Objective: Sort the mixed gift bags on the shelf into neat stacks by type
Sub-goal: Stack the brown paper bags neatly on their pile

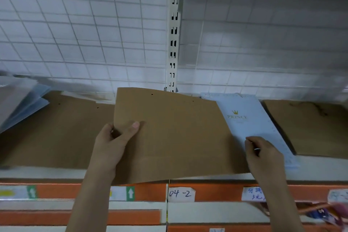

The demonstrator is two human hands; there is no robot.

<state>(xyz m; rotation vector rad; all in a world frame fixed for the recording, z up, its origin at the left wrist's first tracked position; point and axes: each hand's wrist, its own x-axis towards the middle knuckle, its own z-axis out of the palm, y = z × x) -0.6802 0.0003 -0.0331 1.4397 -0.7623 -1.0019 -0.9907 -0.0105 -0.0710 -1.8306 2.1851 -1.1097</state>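
From the head camera, the left hand (111, 143) pinches the left edge of a flat brown kraft gift bag (175, 137) lying on the shelf (320, 167), partly covering a light-blue crown-printed gift bag (248, 124), whose lower part the right hand (263, 153) grips with curled fingers.

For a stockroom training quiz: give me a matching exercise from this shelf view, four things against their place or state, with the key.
Things:
1. large brown paper bag
2. light blue bag with crown print
3. translucent blue bags
4. handwritten 04-2 label

Places or states:
A. on the orange shelf edge
B. far left, leaning
C. pinched by the left hand
D. under the right hand's fingertips

Pairs: 1-C, 2-D, 3-B, 4-A
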